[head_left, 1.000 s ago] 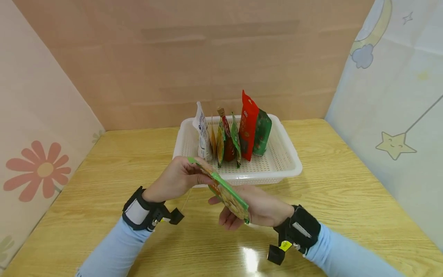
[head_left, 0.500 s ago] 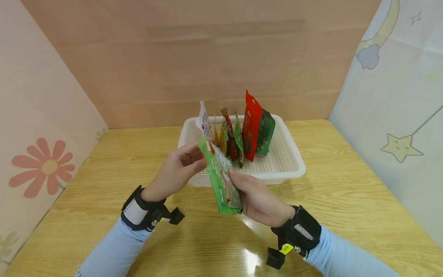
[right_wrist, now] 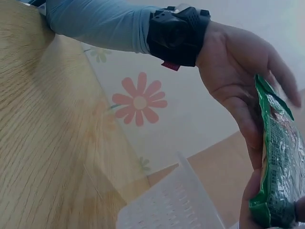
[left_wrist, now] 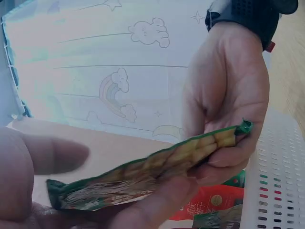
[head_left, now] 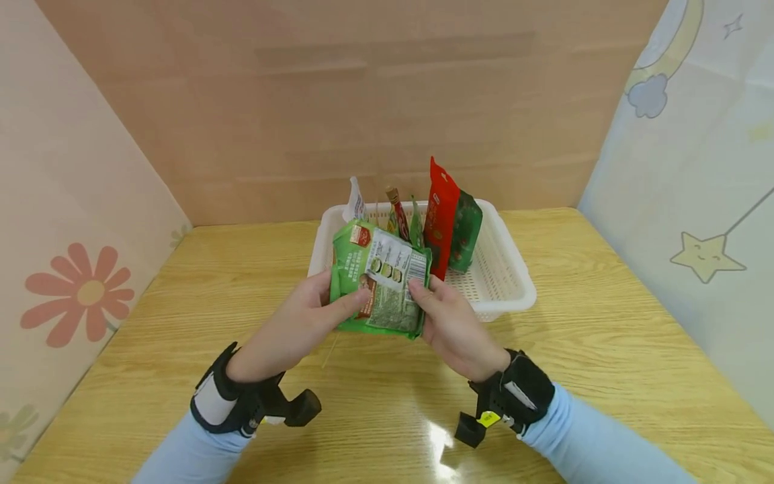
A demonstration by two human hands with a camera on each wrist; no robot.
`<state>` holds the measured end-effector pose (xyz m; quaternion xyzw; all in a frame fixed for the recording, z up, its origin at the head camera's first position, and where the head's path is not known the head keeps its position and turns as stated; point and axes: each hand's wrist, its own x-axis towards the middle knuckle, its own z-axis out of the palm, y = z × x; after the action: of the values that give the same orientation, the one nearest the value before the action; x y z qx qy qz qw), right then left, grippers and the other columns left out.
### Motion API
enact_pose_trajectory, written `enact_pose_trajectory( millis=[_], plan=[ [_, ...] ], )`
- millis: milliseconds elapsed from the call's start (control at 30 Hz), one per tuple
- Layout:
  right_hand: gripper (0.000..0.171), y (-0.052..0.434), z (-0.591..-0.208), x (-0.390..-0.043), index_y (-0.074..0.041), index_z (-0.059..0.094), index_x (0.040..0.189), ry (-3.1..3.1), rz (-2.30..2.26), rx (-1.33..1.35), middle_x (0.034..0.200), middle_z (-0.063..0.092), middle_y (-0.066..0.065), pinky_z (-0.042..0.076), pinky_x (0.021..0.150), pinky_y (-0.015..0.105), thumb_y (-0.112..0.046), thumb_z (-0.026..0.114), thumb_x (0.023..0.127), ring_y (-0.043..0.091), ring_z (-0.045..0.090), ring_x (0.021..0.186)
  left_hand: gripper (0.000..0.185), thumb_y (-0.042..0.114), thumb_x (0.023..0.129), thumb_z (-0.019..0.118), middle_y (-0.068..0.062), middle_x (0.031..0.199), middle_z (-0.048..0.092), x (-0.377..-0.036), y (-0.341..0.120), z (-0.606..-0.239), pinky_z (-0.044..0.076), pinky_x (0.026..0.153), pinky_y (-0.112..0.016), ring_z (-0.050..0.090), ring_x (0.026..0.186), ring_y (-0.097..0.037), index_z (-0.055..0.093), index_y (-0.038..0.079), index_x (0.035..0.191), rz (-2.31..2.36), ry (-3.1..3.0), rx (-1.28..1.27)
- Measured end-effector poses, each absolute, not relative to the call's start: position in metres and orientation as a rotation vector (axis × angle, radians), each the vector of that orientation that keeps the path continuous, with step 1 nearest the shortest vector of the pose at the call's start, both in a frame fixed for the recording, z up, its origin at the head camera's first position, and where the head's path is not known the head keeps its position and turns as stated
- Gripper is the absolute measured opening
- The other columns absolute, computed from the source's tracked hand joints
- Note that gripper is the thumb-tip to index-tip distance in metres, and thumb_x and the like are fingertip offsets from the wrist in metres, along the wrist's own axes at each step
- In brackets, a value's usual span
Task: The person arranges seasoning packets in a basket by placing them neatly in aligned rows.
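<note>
Both hands hold a green snack packet [head_left: 387,282] in front of the basket. Its printed back, with a white panel and a barcode, faces the head camera. My left hand [head_left: 302,323] is at the packet's left edge, thumb over the front and fingers behind. At the opposite edge my right hand [head_left: 456,329] grips it, thumb on the printed side. The left wrist view shows the packet [left_wrist: 157,167] edge-on, its other face yellow and brown. Seen from the right wrist, the packet [right_wrist: 281,152] stands between the hands. Fingers behind the packet are hidden in the head view.
A white perforated basket [head_left: 514,286] stands behind the hands on the wooden table [head_left: 605,349]. In it are a red pouch [head_left: 441,215], a dark green pouch [head_left: 467,232], a bottle with red label [head_left: 398,212], and a white packet [head_left: 355,200]. Printed walls surround the table.
The packet has turned from nearly edge-on to show its printed back to the head camera. My right hand has shifted its hold to the right edge; my left hand has come round the left edge.
</note>
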<state>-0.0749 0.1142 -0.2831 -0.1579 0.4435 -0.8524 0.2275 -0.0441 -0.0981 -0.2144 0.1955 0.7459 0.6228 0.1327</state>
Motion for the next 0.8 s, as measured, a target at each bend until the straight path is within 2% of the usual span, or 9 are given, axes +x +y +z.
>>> enact_pose_trajectory(
  millis=[133, 300, 467, 600, 700, 800],
  plan=[
    [0.042, 0.111, -0.280, -0.072, -0.009, 0.033, 0.137, 1.284, -2.341, -0.434, 0.136, 0.042, 0.011, 0.042, 0.093, 0.034, -0.020, 0.043, 0.098, 0.021, 0.044, 0.121, 0.035, 0.023, 0.097, 0.049, -0.008, 0.119, 0.059, -0.045, -0.098, -0.216, 0.050, 0.083, -0.036, 0.057, 0.107, -0.020, 0.048, 0.007, 0.128, 1.784, 2.227, 0.512],
    [0.041, 0.116, -0.280, -0.080, -0.002, 0.041, 0.131, 1.455, -2.238, -0.493, 0.127, 0.050, 0.016, 0.047, 0.088, 0.039, -0.019, 0.050, 0.096, 0.026, 0.052, 0.112, 0.032, 0.023, 0.097, 0.047, -0.008, 0.113, 0.062, -0.044, -0.101, -0.215, 0.051, 0.079, -0.035, 0.060, 0.101, -0.019, 0.053, 0.006, 0.123, 1.746, 2.306, 0.455],
    [0.046, 0.132, -0.272, -0.092, 0.002, 0.045, 0.129, 1.716, -2.105, -0.563, 0.116, 0.055, 0.021, 0.049, 0.084, 0.040, -0.027, 0.054, 0.093, 0.031, 0.059, 0.099, 0.031, 0.024, 0.097, 0.047, -0.009, 0.110, 0.063, -0.043, -0.110, -0.211, 0.051, 0.078, -0.034, 0.061, 0.098, -0.019, 0.054, 0.004, 0.120, 1.713, 2.391, 0.429],
    [0.050, 0.161, -0.257, -0.106, -0.004, 0.045, 0.133, 2.112, -1.978, -0.636, 0.108, 0.057, 0.022, 0.050, 0.083, 0.036, -0.034, 0.051, 0.094, 0.029, 0.062, 0.095, 0.034, 0.028, 0.097, 0.048, -0.009, 0.111, 0.063, -0.043, -0.123, -0.203, 0.052, 0.077, -0.034, 0.061, 0.098, -0.019, 0.053, 0.005, 0.121, 1.703, 2.478, 0.366],
    [0.050, 0.188, -0.248, -0.117, -0.012, 0.049, 0.132, 2.568, -1.747, -0.612, 0.109, 0.061, 0.012, 0.050, 0.082, 0.036, -0.041, 0.052, 0.092, 0.023, 0.060, 0.097, 0.038, 0.030, 0.096, 0.047, -0.009, 0.114, 0.061, -0.042, -0.133, -0.196, 0.051, 0.078, -0.032, 0.061, 0.099, -0.019, 0.051, 0.004, 0.124, 1.689, 2.560, 0.324],
    [0.051, 0.214, -0.244, -0.127, -0.016, 0.050, 0.132, 2.884, -1.522, -0.491, 0.113, 0.061, 0.006, 0.047, 0.081, 0.040, -0.045, 0.052, 0.090, 0.022, 0.056, 0.102, 0.043, 0.032, 0.096, 0.048, -0.010, 0.119, 0.058, -0.041, -0.145, -0.190, 0.051, 0.078, -0.028, 0.059, 0.102, -0.017, 0.048, 0.003, 0.128, 1.710, 2.642, 0.285]
  ],
)
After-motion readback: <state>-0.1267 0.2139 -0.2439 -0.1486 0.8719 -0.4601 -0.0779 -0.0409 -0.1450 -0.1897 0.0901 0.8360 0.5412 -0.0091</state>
